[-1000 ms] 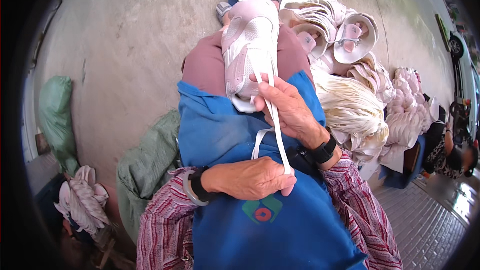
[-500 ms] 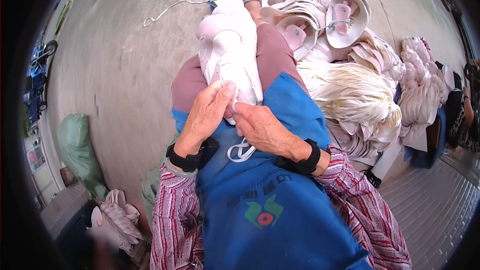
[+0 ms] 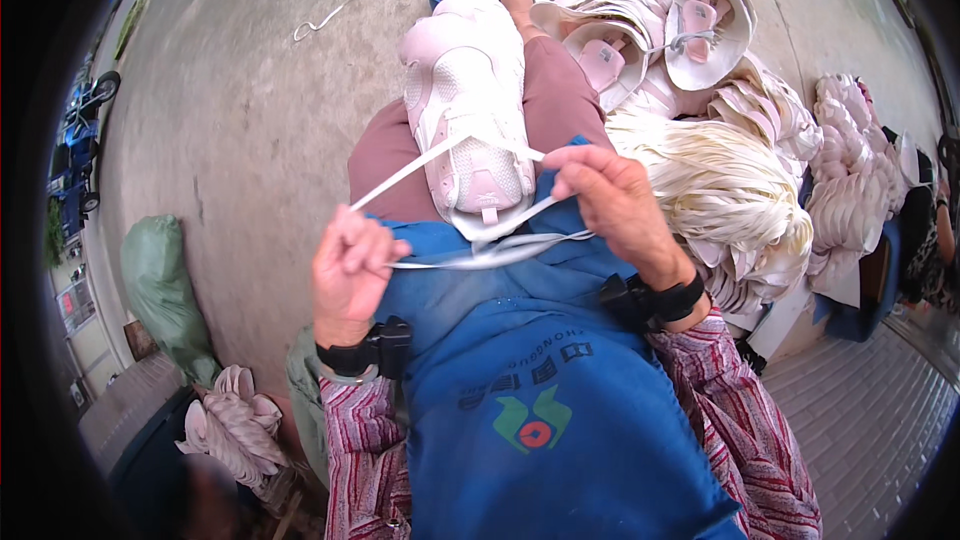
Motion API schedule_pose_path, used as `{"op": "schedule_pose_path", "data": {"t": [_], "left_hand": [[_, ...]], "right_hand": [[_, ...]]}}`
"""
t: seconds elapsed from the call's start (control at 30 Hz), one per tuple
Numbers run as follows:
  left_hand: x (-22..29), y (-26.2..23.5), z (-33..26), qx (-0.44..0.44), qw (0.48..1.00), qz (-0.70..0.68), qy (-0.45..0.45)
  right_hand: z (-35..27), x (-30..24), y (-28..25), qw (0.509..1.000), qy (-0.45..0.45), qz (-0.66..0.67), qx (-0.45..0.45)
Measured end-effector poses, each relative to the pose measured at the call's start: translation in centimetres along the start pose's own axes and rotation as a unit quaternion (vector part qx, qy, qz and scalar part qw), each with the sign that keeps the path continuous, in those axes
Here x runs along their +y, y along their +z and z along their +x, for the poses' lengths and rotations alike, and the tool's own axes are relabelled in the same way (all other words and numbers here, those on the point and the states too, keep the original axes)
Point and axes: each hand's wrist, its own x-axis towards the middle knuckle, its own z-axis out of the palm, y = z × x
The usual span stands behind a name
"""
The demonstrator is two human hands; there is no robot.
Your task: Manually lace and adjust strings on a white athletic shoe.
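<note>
Across my lap lies a row of nested white and pale pink shoe uppers point(image 3: 465, 80), their toes pointing away. The nearest upper has a pink tongue point(image 3: 483, 185) facing me. A white shoelace point(image 3: 412, 170) runs from its eyelets out to both sides. My left hand point(image 3: 350, 265) is closed on one end, left of the uppers. On the right, my right hand point(image 3: 620, 202) pinches the other side with thumb and fingers. Both stretches are taut and form a wide V. Loose lace sags across my blue apron point(image 3: 480, 330), slightly blurred between the hands.
Bundled shoe uppers point(image 3: 610, 30) lie ahead to the right on a white sheet with a blue edge. Beside them is a heap of cream laces point(image 3: 710, 180), with more uppers point(image 3: 845, 170) beyond. At left are a green sack point(image 3: 160, 290) and another upper bundle point(image 3: 235, 430).
My hands were close together at the nearest upper. They have moved apart to left and right, drawing the shoelace out taut and uncovering the pink tongue.
</note>
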Motion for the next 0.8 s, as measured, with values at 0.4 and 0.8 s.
{"op": "schedule_pose_path", "data": {"t": [0.4,0.8], "left_hand": [[7.2,-11.0,-8.4,0.061,0.956,-0.145,0.247],[12.8,-24.6,-19.4,0.329,0.825,-0.177,0.424]], "right_hand": [[0.8,1.5,-5.1,0.989,0.081,0.069,0.099],[2.9,1.5,-9.5,0.951,0.019,-0.215,0.221]]}}
